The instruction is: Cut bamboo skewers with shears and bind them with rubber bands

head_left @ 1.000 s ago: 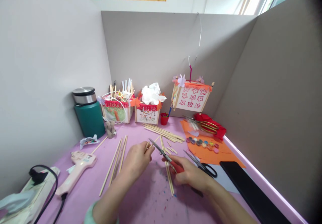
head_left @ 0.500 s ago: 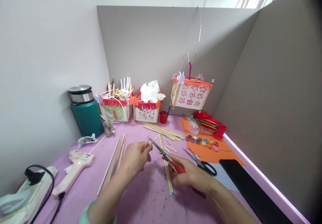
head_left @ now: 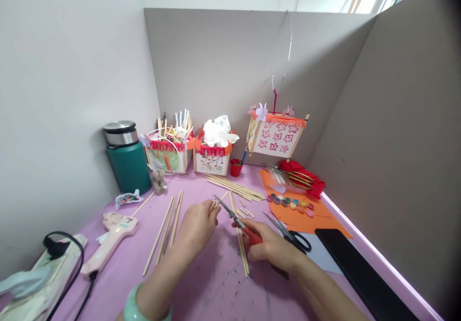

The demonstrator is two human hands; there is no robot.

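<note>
Two hands over the bench (head_left: pixel 201 282): left hand (head_left: pixel 197 227) pinches a wooden stick (head_left: pixel 220 201); right hand (head_left: pixel 275 250) grips red-handled scissors (head_left: pixel 236 222).

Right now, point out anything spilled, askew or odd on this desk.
Small flecks of colour speckle the purple tabletop near the right hand, like dried paint. Short stick offcuts lie scattered beyond the red-handled scissors. Nothing looks broken.

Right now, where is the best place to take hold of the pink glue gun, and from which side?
Probably the handle of the pink glue gun, from above. It lies flat on the purple table, the handle long and bare toward the black cord, nozzle end pointing away.
</note>
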